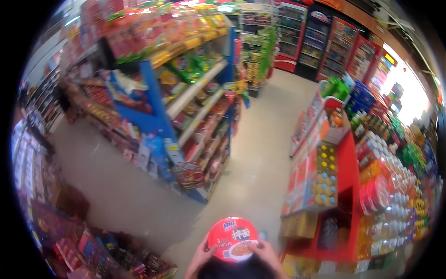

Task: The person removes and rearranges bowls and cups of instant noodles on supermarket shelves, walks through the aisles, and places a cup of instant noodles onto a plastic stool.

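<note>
A round red tub of instant noodles (232, 238) is at the bottom middle of the head view, its printed lid facing up at me. The lid carries white and dark lettering and a picture of a bowl of noodles. My left hand (203, 255) grips the tub's left edge, thumb on the rim. On the opposite edge my right hand (265, 253) holds it the same way. Both hands' lower fingers are hidden beneath the tub. Below it, something dark covers the bottom edge of the view.
A blue-framed shelf unit (160, 104) full of packaged goods stands ahead left. On the right is a red display stand (346, 186) with bottles and boxes. A tiled aisle floor (253, 153) runs between them toward drink fridges (316, 39). Packets (111, 253) fill a lower-left display.
</note>
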The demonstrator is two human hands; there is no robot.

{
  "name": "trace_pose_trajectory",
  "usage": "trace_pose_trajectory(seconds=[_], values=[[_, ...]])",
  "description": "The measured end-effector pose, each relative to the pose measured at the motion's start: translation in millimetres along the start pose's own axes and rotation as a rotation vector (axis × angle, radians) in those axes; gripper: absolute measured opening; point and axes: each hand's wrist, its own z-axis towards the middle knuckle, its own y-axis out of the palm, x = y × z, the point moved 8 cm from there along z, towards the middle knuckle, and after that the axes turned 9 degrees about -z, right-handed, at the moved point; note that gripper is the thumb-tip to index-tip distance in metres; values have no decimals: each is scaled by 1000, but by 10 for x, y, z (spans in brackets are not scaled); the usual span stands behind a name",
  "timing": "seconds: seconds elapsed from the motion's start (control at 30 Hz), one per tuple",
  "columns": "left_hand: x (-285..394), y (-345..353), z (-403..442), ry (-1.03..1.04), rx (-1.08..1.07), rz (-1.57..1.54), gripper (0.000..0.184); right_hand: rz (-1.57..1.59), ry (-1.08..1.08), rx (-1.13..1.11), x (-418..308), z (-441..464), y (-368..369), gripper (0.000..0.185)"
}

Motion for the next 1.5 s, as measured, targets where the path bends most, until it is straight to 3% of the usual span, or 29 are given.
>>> trace_pose_trajectory(seconds=[0.1, 0.27, 0.43, 0.53, 0.63, 0.77, 0.9, 1.1, 1.27, 1.4, 1.5], values=[[145, -410, -148, 95, 64, -29, 71, -144, 6, -84, 179, 203, 374, 29], [408, -919, -302, 281, 168, -31, 59, 51, -103, -55, -188, 343, 945, 23], [834, -1043, -434, 442, 178, -166, 66, 185, -213, -83, -815, 445, 1470, 21], [752, -1393, -333, 397, 286, -222, 64, 294, 93, -198, -703, 694, 1898, 15], [773, -1638, -147, 289, 347, -249, 61, 647, 377, -301, -174, 1043, 2305, 15], [882, -2080, 81, 180, 401, -220, 57, 666, 363, -399, -210, 1385, 2708, 17], [1419, -2383, 330, 348, 469, -76, 53, 536, 336, -425, -381, 1646, 3013, 18], [1578, -3037, 762, 309, 496, -25, 44, 375, 239, -281, -756, 1982, 3408, 17], [2070, -3311, 985, 456, 551, 119, 34, 272, 170, -197, -1140, 2125, 3648, 15], [2353, -3706, 1209, 388, 544, 313, 30, 220, 151, -134, -1088, 2283, 3970, 17], [2468, -4051, 1446, 413, 504, 244, 30, 168, 43, -111, -1132, 2429, 4299, 27]])
